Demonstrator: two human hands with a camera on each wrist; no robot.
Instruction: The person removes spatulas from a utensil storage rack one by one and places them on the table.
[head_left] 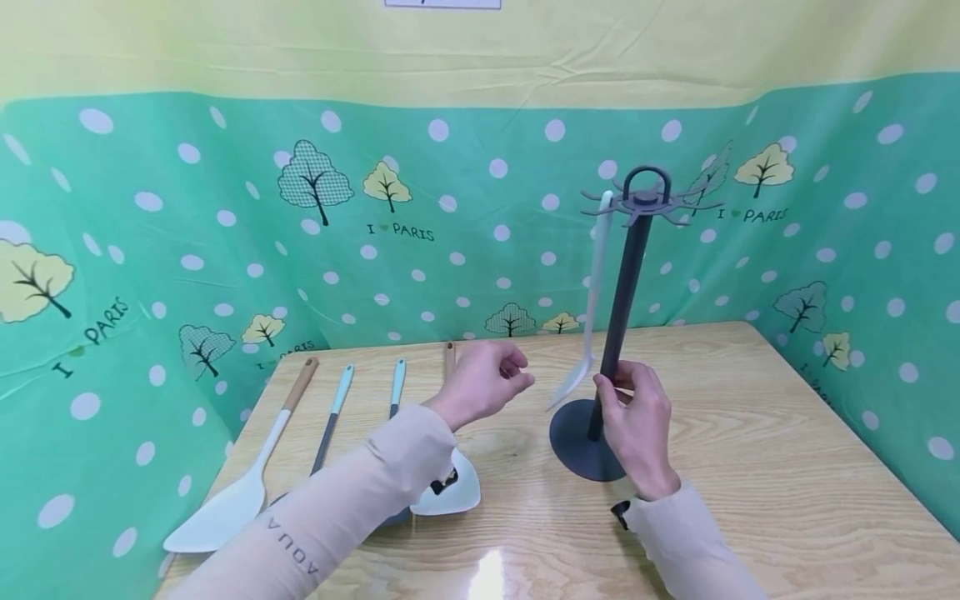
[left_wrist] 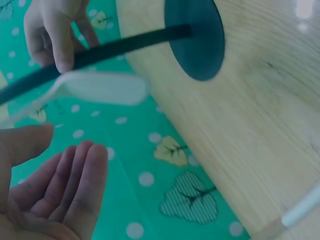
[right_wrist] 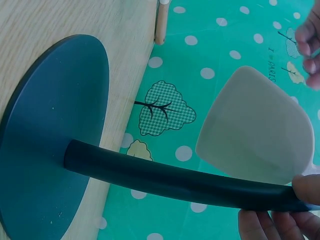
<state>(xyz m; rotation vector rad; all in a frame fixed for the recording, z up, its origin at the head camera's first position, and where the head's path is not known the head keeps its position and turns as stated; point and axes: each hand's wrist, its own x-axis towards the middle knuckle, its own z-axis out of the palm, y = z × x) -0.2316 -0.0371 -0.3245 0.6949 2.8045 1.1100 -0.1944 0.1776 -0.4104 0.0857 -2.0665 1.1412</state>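
Note:
A dark utensil stand (head_left: 624, 292) with a round base (head_left: 581, 450) and a ring of hooks (head_left: 645, 202) stands on the table. My right hand (head_left: 637, 425) grips its pole low down, thumb on one side and fingers on the other. From a hook on the left hangs a pale spatula (head_left: 597, 267), its broad head (right_wrist: 260, 125) beside the pole. To the left of that head, my left hand (head_left: 483, 383) hovers, apart from it. Its fingers (left_wrist: 92, 175) are loosely bent and the palm (left_wrist: 45, 230) holds nothing.
Left on the wooden table (head_left: 750, 417) lie a white turner (head_left: 232, 508) with a wooden handle, two mint-handled utensils (head_left: 342, 387) partly under my left sleeve, and another white-headed turner (head_left: 457, 492). A green dotted cloth (head_left: 465, 208) hangs behind.

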